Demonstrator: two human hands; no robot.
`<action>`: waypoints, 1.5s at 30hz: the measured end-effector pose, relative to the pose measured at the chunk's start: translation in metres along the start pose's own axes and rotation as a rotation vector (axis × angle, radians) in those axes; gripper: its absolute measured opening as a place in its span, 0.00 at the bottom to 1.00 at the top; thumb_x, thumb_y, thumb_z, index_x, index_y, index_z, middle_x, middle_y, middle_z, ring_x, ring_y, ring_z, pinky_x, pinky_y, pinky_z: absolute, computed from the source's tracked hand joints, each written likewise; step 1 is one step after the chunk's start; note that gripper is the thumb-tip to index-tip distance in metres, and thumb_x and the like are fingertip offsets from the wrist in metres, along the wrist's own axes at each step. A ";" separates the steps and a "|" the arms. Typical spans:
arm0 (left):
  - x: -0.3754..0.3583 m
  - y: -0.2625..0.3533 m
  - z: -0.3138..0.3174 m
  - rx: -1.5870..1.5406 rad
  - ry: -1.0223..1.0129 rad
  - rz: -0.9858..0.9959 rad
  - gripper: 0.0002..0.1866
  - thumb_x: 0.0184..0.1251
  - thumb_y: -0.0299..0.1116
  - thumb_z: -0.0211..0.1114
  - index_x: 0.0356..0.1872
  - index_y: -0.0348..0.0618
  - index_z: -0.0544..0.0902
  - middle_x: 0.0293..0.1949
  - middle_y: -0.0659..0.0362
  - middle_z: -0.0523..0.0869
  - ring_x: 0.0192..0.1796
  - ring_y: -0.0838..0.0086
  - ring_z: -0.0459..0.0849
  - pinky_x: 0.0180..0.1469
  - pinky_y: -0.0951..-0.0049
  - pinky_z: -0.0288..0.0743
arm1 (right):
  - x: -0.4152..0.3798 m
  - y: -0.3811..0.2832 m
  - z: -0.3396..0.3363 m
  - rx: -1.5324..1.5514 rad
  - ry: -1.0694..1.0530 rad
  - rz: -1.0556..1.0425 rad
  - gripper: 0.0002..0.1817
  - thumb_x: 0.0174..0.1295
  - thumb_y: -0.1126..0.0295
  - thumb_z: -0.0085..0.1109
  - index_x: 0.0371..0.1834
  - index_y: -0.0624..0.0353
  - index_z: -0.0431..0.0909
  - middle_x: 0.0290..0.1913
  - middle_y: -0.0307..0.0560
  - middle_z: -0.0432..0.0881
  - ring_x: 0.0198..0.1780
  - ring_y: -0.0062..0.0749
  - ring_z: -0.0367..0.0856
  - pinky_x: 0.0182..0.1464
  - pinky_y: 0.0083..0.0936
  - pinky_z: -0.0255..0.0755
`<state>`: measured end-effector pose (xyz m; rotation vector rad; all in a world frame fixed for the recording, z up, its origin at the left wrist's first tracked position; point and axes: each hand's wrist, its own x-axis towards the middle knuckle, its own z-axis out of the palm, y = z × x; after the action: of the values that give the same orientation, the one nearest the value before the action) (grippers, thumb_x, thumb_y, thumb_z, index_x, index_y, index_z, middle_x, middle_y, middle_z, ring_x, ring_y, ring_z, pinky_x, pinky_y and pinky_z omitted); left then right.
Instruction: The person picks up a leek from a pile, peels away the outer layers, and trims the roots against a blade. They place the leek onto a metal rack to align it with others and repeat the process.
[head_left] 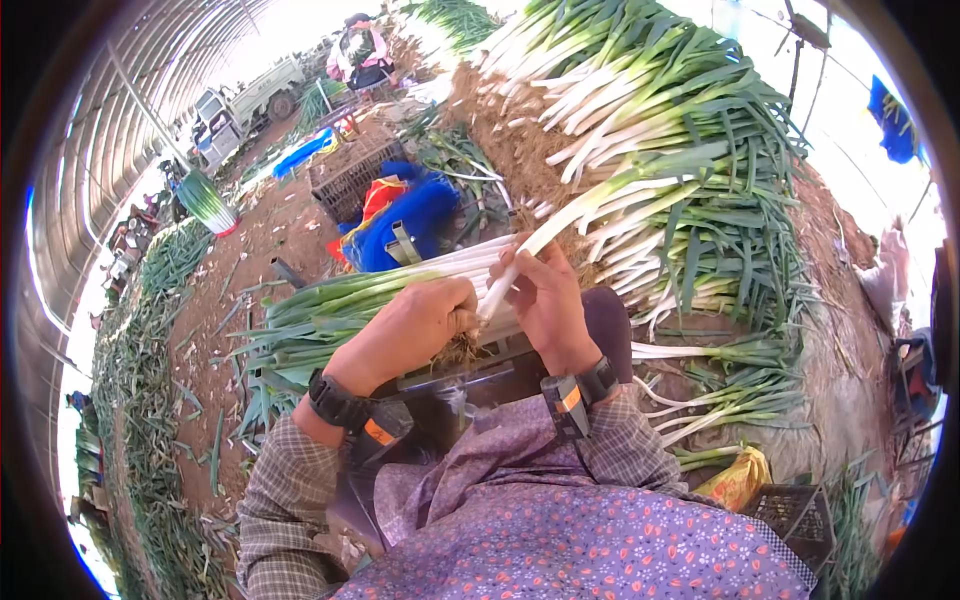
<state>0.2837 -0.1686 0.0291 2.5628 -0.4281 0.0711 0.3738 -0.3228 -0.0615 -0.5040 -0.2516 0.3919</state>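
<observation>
A long green onion slants across in front of me, its white root end low and its leaves toward the upper right. My right hand grips its white shaft, thumb and fingers closed around it. At the root end, my left hand is curled shut, its fingertips pinching the base. Stringy roots hang just under those fingers. Beyond both hands lies a row of other green onions, white ends to the right, on a dark stand partly hidden by my arms.
A large heap of green onions spreads along the right. Ahead are blue netting, a plastic crate and an upright bundle. Cut leaves litter the left side. A person and a vehicle are farther back.
</observation>
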 end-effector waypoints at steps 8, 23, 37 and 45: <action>-0.052 0.023 -0.002 -0.112 -0.292 -0.018 0.06 0.64 0.30 0.63 0.35 0.39 0.79 0.30 0.49 0.80 0.35 0.55 0.80 0.40 0.64 0.73 | 0.027 0.014 -0.036 -0.073 0.039 0.014 0.05 0.70 0.74 0.47 0.39 0.64 0.72 0.34 0.51 0.80 0.37 0.39 0.80 0.47 0.36 0.78; -0.058 -0.077 -0.006 -0.470 0.143 -0.311 0.17 0.76 0.41 0.52 0.45 0.37 0.81 0.38 0.60 0.82 0.40 0.79 0.78 0.44 0.73 0.74 | -0.062 0.042 0.083 0.051 -0.223 0.364 0.09 0.67 0.74 0.52 0.48 0.58 0.67 0.38 0.43 0.76 0.41 0.33 0.80 0.45 0.35 0.79; -0.017 -0.059 -0.074 -1.340 0.815 -0.274 0.18 0.73 0.47 0.56 0.49 0.42 0.77 0.48 0.48 0.83 0.47 0.58 0.84 0.49 0.58 0.83 | -0.089 0.064 0.059 -0.404 -0.434 0.672 0.24 0.69 0.72 0.51 0.67 0.54 0.61 0.35 0.39 0.76 0.30 0.22 0.78 0.31 0.19 0.75; -0.066 -0.100 -0.113 -0.986 1.286 -0.274 0.20 0.72 0.48 0.52 0.43 0.39 0.78 0.31 0.53 0.85 0.33 0.66 0.85 0.34 0.62 0.81 | -0.055 0.055 0.058 -0.763 -0.519 0.374 0.26 0.69 0.69 0.51 0.71 0.51 0.64 0.27 0.32 0.73 0.25 0.10 0.67 0.24 0.12 0.61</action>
<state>0.2569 -0.0109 0.0669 1.1911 0.3342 1.0272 0.2888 -0.2775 -0.0481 -1.2072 -0.8307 0.7970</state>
